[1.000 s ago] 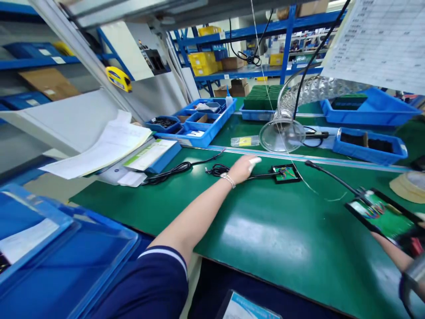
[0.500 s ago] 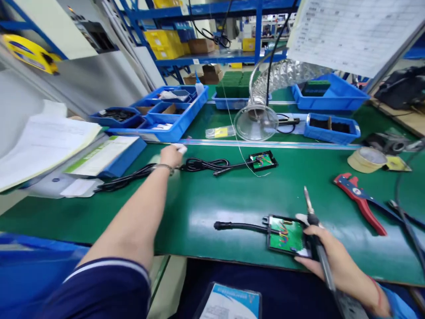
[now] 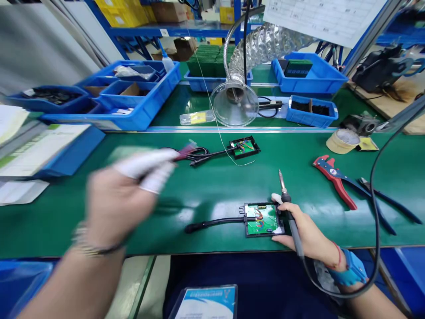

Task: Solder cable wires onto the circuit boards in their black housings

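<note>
My left hand, blurred by motion, is raised over the left of the green bench with white covers on its thumb and forefinger. Those fingers are pinched on a small dark-red item with a pale tip, too smeared to name. Behind it lies a coiled black cable leading to a circuit board in an open black case. My right hand grips a soldering iron, tip pointing up and away. Its fingers also clasp a second cased circuit board with coloured wires and a short black cable.
Red-and-blue wire strippers and pliers lie at right near a round tub. A clear fume hood and thin wire hang mid-bench. Blue bins stand back left; the iron's cord loops at right.
My left hand has come back toward me from the cable coil, now with the dark-red item. Black cable left of the coil no longer shows there. My right hand keeps its hold; the view has shifted.
</note>
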The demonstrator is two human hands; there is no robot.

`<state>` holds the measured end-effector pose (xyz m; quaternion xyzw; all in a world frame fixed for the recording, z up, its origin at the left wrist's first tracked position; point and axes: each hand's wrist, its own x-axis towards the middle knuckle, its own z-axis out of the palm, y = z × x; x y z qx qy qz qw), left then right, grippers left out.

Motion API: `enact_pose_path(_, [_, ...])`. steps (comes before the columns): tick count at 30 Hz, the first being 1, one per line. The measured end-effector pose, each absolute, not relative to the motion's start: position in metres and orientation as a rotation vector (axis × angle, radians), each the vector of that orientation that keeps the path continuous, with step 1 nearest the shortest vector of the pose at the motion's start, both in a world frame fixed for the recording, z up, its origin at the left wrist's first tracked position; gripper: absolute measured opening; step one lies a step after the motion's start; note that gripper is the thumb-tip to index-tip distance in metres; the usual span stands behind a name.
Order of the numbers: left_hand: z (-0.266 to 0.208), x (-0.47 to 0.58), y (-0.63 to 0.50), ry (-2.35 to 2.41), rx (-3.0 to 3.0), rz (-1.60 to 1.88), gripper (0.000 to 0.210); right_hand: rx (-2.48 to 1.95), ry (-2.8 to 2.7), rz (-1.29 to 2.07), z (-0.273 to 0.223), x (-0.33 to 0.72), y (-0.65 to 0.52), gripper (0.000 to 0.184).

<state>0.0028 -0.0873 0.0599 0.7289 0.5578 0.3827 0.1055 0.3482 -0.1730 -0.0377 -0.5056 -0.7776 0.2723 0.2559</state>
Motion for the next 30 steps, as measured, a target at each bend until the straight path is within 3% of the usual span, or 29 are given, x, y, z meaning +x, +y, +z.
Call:
enact_pose_path(2, [0.039, 0.043, -0.096, 1.379, 2.193, 0.982, 0.02, -1.359, -2.095, 0.727, -0.039, 0.344, -0.175, 0.059])
enact_pose_path(5, [0.016, 0.087, -0.101, 1.146, 2.038, 0.759, 0.017, -1.33, -2.073, 0.685, -0.036, 0.337, -0.177, 0.06])
enact_pose_path(9, [0.009, 0.104, -0.103, 1.012, 1.836, 0.618, 0.015, -1.314, -1.821, 0.568, -0.026, 0.325, -0.169, 0.045])
enact_pose_path(12, [0.012, 0.101, -0.104, 0.976, 1.711, 0.601, 0.015, -1.264, -1.58, 0.712, -0.018, 0.311, -0.157, 0.035])
enact_pose_path(18, [0.01, 0.1, -0.108, 0.91, 1.62, 0.585, 0.018, -1.134, -1.259, 1.023, -0.005, 0.282, -0.14, 0.032])
enact_pose_path(30, [0.017, 0.106, -0.108, 0.922, 1.61, 0.543, 0.016, -1.103, -1.208, 1.039, 0.001, 0.278, -0.142, 0.031])
